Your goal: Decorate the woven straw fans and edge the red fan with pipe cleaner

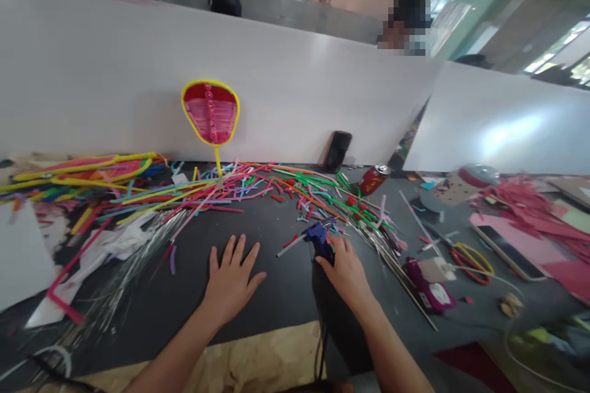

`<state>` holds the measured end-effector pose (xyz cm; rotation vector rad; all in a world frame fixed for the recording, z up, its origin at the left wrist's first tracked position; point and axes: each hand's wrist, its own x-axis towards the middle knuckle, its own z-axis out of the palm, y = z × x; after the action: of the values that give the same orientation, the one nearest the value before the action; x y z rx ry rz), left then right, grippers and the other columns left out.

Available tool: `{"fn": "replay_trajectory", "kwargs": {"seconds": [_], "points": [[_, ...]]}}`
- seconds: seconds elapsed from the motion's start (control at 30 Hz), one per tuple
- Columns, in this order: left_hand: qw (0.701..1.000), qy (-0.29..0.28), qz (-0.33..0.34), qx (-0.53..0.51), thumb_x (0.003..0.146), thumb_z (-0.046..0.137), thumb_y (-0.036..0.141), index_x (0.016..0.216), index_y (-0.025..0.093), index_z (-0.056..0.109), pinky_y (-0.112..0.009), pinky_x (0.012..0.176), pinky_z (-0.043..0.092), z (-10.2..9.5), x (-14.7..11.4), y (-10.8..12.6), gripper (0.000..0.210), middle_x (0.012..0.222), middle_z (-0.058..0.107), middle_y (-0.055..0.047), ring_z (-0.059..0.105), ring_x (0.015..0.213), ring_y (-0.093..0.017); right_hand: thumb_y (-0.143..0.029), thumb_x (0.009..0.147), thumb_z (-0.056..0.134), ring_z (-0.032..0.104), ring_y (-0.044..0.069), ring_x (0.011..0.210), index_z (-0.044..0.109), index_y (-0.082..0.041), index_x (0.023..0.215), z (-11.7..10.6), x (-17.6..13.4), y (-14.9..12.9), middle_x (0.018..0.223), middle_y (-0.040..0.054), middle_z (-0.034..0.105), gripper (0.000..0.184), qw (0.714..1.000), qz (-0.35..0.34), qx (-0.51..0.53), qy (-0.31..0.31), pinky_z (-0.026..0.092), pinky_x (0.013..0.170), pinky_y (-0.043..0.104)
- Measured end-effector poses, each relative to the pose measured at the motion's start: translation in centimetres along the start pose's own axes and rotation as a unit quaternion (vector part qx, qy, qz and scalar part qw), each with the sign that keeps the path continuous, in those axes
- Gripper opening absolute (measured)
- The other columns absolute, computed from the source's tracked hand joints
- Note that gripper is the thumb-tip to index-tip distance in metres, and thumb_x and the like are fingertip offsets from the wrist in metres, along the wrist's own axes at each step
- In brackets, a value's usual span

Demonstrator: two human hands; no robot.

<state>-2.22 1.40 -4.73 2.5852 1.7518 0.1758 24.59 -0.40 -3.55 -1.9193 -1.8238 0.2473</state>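
Observation:
My left hand (232, 279) lies on the dark tabletop, its fingers spread, with nothing in it. To its right, my right hand (345, 267) is closed around the handle of a blue hot glue gun (319, 241). A pale glue stick (290, 247) sticks out of the gun toward the left; my fingers hide part of the handle. Beyond the hands, several coloured pipe cleaners (221, 190) and cut pieces lie in a loose heap. Above them a pink and red fan shape (211, 112) with a yellow edge stands upright against the white partition.
A phone (337, 150) leans on the white partition (286, 92), near a tilted red can (374, 179). At right are scissors (470, 264), a purple device (428, 288) and another phone (509, 250). Thin metal wires (129, 270) lie left. People sit beyond the partition.

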Motion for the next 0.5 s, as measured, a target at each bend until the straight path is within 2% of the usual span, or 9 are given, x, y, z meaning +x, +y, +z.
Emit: {"fn": "replay_trajectory", "kwargs": {"seconds": [0.13, 0.23, 0.5], "points": [[1.0, 0.003, 0.002, 0.003, 0.087, 0.045, 0.046, 0.133, 0.025, 0.048, -0.065, 0.101, 0.019, -0.2, 0.1, 0.0, 0.051, 0.143, 0.04, -0.016, 0.03, 0.134, -0.036, -0.019, 0.08, 0.055, 0.06, 0.026, 0.092, 0.049, -0.018, 0.112, -0.1, -0.1, 0.6, 0.102, 0.0111, 0.062, 0.033, 1.0, -0.003, -0.01, -0.014, 0.048, 0.08, 0.041], [1.0, -0.006, 0.002, 0.011, 0.086, 0.046, 0.046, 0.133, 0.025, 0.048, -0.065, 0.101, 0.02, -0.3, 0.1, 0.0, 0.051, 0.143, 0.039, -0.016, 0.03, 0.134, -0.037, -0.017, 0.081, 0.051, 0.06, 0.026, 0.093, 0.052, -0.018, 0.109, -0.8, -0.6, 1.6, 0.101, 0.0111, 0.063, 0.029, 1.0, -0.024, -0.015, 0.002, 0.047, 0.082, 0.042], [1.0, -0.006, 0.0, 0.002, 0.087, 0.042, 0.048, 0.133, 0.024, 0.048, -0.065, 0.101, 0.018, -0.3, 0.2, 0.0, 0.052, 0.144, 0.039, -0.017, 0.028, 0.134, -0.037, -0.022, 0.083, 0.047, 0.059, 0.026, 0.095, 0.054, -0.021, 0.101, -5.2, -2.8, 6.6, 0.097, 0.0098, 0.064, 0.019, 0.997, -0.039, -0.06, 0.033, 0.047, 0.083, 0.042]]}}
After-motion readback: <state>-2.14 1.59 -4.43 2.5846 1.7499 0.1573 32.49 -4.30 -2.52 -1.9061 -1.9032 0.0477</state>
